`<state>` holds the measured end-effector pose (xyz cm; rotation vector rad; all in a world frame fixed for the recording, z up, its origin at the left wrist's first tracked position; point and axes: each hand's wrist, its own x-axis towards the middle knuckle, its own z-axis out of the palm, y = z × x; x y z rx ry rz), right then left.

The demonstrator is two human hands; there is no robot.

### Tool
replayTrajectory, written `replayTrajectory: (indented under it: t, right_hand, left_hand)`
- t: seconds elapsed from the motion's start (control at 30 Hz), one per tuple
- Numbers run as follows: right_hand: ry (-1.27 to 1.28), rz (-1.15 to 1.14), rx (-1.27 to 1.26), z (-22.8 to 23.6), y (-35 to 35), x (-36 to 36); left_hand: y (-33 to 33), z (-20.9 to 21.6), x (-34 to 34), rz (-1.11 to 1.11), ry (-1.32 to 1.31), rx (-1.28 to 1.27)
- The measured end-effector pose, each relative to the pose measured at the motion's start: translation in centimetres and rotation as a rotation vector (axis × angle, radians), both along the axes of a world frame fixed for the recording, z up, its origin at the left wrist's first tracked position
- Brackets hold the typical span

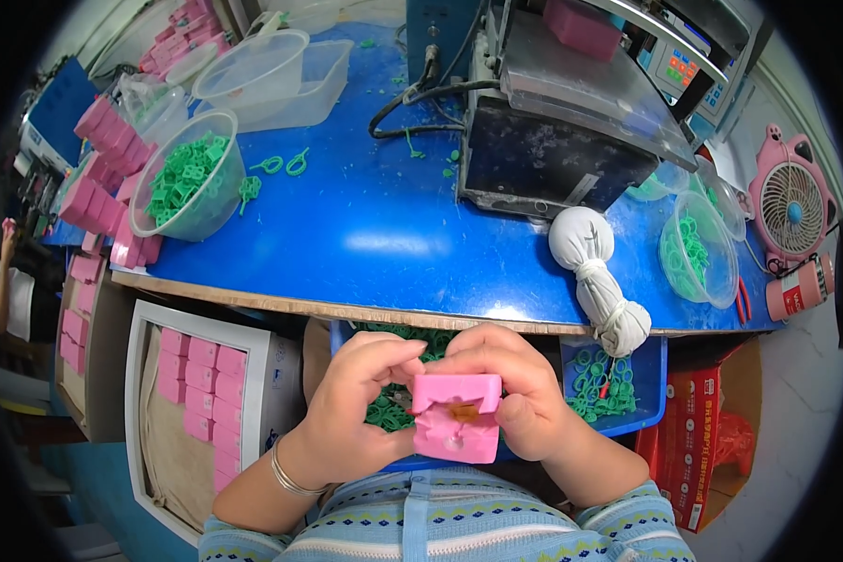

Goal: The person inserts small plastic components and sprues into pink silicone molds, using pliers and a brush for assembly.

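Note:
Above the front of the blue table's edge, in front of my body, is a pink mould block (pixel 457 440) with a ragged hollow and a brownish patch inside. My right hand (pixel 525 398) grips its right side, thumb against the face and fingers over the top. Curled at the left side of the block is my left hand (pixel 361 398), its fingertips and thumb at the block's edges. Beneath both hands, a blue bin (pixel 660 398) holds many small green plastic pieces (pixel 601 384), partly hidden by my hands.
On the blue table (pixel 347 253) stand a clear tub (pixel 217 211) of green pieces, a black machine (pixel 553 150) and a white cloth bundle (pixel 595 276). Another clear tub (pixel 717 272) sits right, near a pink fan (pixel 792 211). Pink blocks (pixel 201 379) fill a white-framed box at lower left.

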<state>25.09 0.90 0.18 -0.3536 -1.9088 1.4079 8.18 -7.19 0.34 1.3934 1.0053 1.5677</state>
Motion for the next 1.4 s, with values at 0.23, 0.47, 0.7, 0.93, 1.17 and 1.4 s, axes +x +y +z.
replayTrajectory:
  t: [0.23, 0.47, 0.7, 0.93, 1.17, 1.4]
  right_hand:
    - [-0.006, -0.041, -0.063, -0.9, -0.3, -0.1]
    - [0.073, 0.045, -0.025, -1.2, 0.1, 0.3]
    - [-0.055, -0.074, 0.328, 0.3, -0.1, 0.6]
    - [-0.026, -0.44, 0.511, -0.6, -1.2, 0.3]
    - [-0.051, -0.45, 0.541, -0.2, -1.7, -0.1]
    - [-0.121, -0.235, 0.463, 1.6, -0.5, -0.1]
  left_hand:
    - [0.9, 1.1, -0.8, 0.025, 0.579, 0.212]
    - [0.8, 0.5, -1.0, 0.008, 0.507, 0.226]
    - [0.8, -0.3, -1.6, 0.004, 0.365, 0.154]
    - [0.4, 1.1, -0.1, -0.172, -0.324, -0.234]
    - [0.5, 0.4, -0.1, -0.117, -0.284, -0.291]
    - [0.2, 0.1, -1.1, -0.34, -0.1, -0.299]
